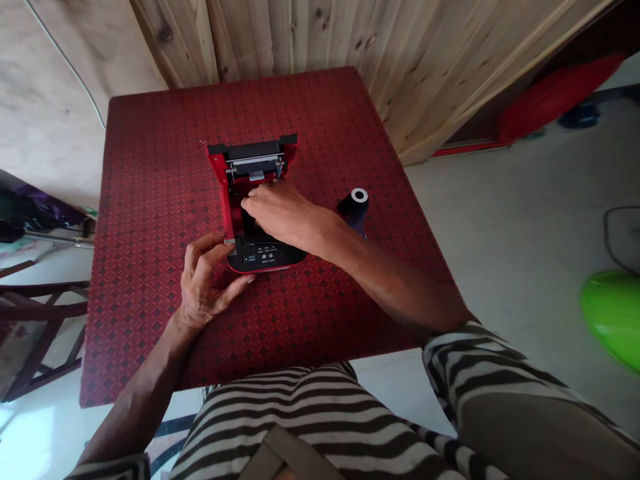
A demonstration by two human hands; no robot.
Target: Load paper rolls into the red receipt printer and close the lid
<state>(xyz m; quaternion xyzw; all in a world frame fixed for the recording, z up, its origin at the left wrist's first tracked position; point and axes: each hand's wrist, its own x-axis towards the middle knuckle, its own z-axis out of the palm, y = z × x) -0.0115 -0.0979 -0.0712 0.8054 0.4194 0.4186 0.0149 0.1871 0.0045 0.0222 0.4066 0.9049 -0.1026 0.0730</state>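
Spreading the left hand [203,279] against the open red printer [270,259] at mid-table, dipping the right hand [280,208] inside, leaving room toward the table's [155,167] left and far edges, keeping that hand's grip hidden and impossible to tell, and partly masking a dark roll [349,204] toward the right edge.

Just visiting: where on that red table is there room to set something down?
The red table has bare patches left of the open device and left hand; behind the raised lid, toward the wooden wall; and between the dark roll and the table's right edge. It's crowded at the device: left hand at its corner, right hand reaching in.
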